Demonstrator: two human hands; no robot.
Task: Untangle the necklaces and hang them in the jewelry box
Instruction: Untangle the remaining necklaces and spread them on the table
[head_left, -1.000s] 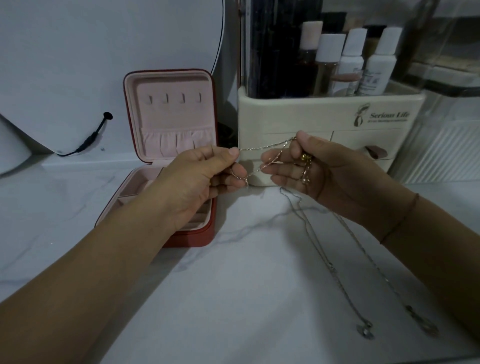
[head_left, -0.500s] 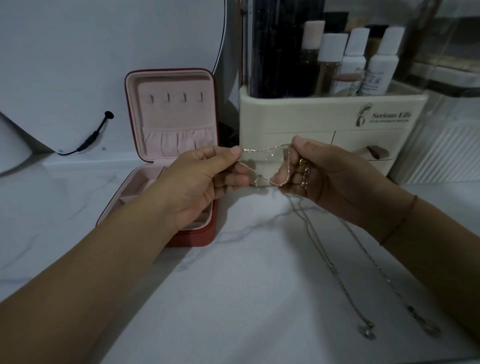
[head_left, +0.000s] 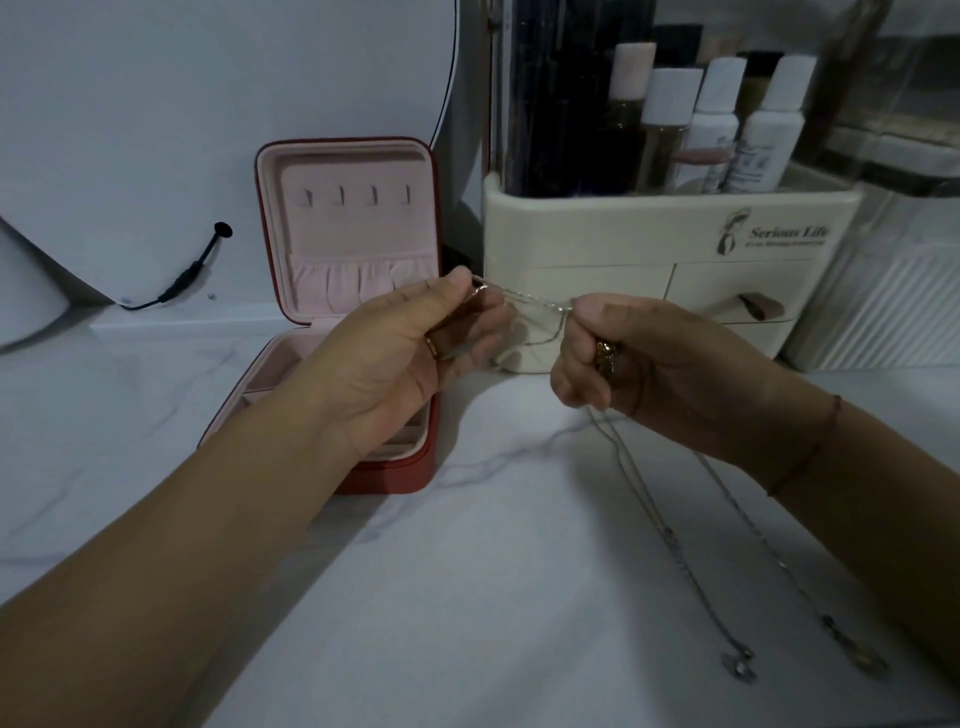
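Observation:
Thin silver necklaces (head_left: 535, 306) stretch between my two hands above the white marble counter. My left hand (head_left: 410, 353) pinches one chain end between thumb and forefinger, just right of the open red jewelry box (head_left: 421, 467). My right hand (head_left: 634, 358) pinches the tangled chains and also holds a small gold piece against its fingers. Two chain strands (head_left: 670, 540) hang from the right hand and trail over the counter to two pendants (head_left: 737, 665) near the front edge. The box's pink lid shows a row of empty hooks (head_left: 356, 196) above a gathered pocket.
A cream cosmetic organizer (head_left: 623, 234) with drawers and several bottles (head_left: 717, 124) stands right behind my hands. A round white mirror with a black cable (head_left: 176, 286) leans at the back left. A clear ribbed container (head_left: 893, 312) sits at the far right.
My left hand has drawn the chain end up and left, so the chain between my hands is tauter. My right fingers have curled tighter round the tangle.

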